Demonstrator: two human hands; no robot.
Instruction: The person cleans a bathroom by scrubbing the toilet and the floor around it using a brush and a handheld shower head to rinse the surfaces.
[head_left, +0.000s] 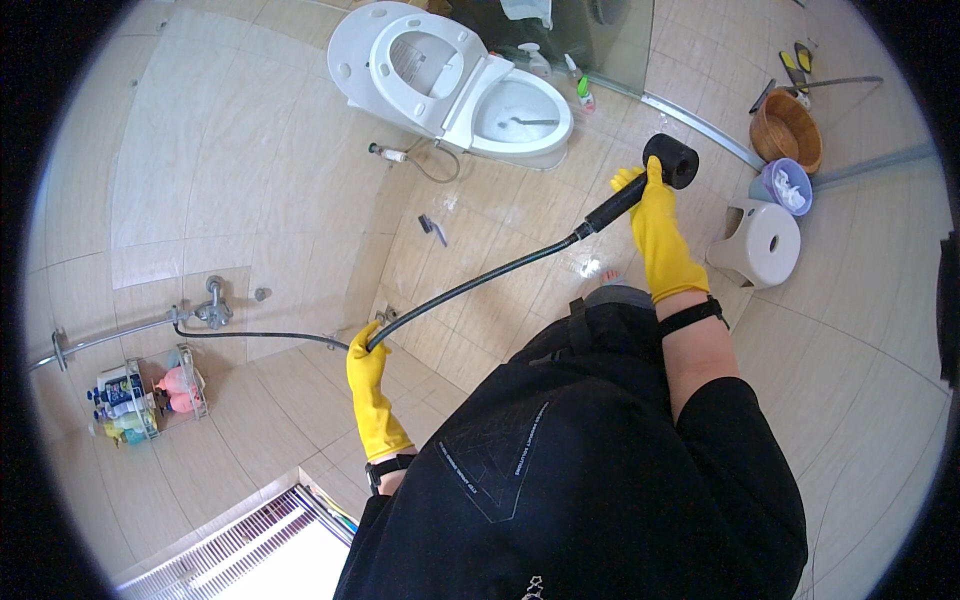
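Note:
Both hands wear yellow rubber gloves. My right hand point(657, 225) is closed round the handle of a black handheld shower head point(672, 163), held out over the tiled floor. A long black shower hose point(480, 280) runs from the handle down to my left hand point(368, 385), whose fingers are wrapped round it. Beyond that hand the hose carries on to the wall mixer tap point(213, 303). A white toilet point(520, 110) stands ahead with its lid and seat raised; a brush-like tool lies inside the bowl.
A small brush point(433, 230) lies on the floor. To the right stand a white stool point(765, 245), a lilac bin point(782, 187) and a brown basket point(785, 130). Spray bottles point(585, 95) are beside the toilet near a glass panel point(610, 40). Wall racks point(150, 400) hold several bottles.

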